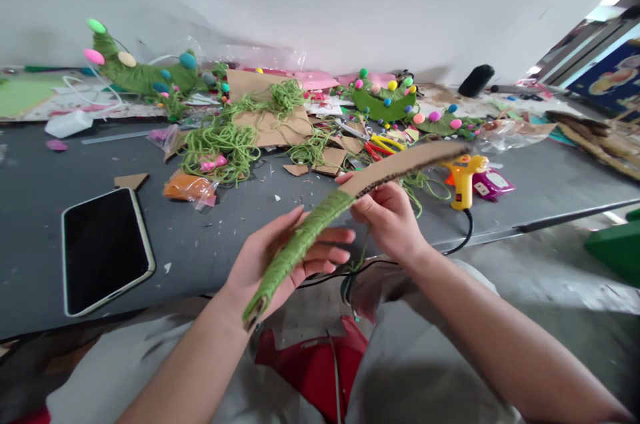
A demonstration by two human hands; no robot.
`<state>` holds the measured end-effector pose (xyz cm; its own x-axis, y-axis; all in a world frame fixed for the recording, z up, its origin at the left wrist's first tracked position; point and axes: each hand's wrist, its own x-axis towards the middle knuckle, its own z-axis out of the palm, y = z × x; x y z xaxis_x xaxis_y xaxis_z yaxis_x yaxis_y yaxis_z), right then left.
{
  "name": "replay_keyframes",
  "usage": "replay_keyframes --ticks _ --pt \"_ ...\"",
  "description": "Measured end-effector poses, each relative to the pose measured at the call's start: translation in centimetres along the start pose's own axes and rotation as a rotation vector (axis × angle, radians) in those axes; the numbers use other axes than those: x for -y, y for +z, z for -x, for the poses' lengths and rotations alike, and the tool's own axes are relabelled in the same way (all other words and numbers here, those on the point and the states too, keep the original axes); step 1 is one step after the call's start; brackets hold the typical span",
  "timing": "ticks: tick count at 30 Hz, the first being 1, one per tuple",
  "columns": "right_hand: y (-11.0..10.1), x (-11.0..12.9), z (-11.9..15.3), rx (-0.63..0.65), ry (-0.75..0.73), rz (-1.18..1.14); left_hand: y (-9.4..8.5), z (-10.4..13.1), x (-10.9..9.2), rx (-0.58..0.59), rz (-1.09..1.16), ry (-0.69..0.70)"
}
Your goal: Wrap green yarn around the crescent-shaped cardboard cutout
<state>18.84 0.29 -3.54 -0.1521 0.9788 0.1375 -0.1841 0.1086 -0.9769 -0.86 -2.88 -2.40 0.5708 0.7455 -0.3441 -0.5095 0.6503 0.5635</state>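
Note:
A curved cardboard strip lies slantwise across both hands, above the near table edge. Green yarn is wrapped tightly round its lower left half, while the upper right half is bare. My left hand cradles the wrapped part against the palm, its fingers loosely extended underneath. My right hand pinches the strip where the wrapping ends, with some fingers hidden behind it. A loose yarn strand hangs below the right hand.
A phone lies at left. Behind are a tangled yarn heap, cardboard scraps, yellow-handled pliers and green crescents with coloured balls. A yellow glue gun stands right, its cord running over the table edge.

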Motion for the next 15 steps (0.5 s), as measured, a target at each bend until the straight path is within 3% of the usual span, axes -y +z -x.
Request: replay_keyframes --ticks 3,9,12,15 --pt "-0.1 -0.3 -0.4 -0.088 0.017 -0.006 -0.1 0.0 -0.1 0.0 -0.018 0.153" --pt "-0.1 -0.5 -0.8 -0.204 0.034 -0.03 -0.3 0.2 0.1 0.134 -0.111 0.368" --pt "0.0 -0.6 -0.7 -0.177 0.068 -0.021 -0.3 -0.1 0.7 -0.026 -0.29 0.439" --pt "0.2 -0.7 -0.5 -0.138 0.1 -0.01 -0.2 -0.6 1.0 -0.208 -0.33 0.442"
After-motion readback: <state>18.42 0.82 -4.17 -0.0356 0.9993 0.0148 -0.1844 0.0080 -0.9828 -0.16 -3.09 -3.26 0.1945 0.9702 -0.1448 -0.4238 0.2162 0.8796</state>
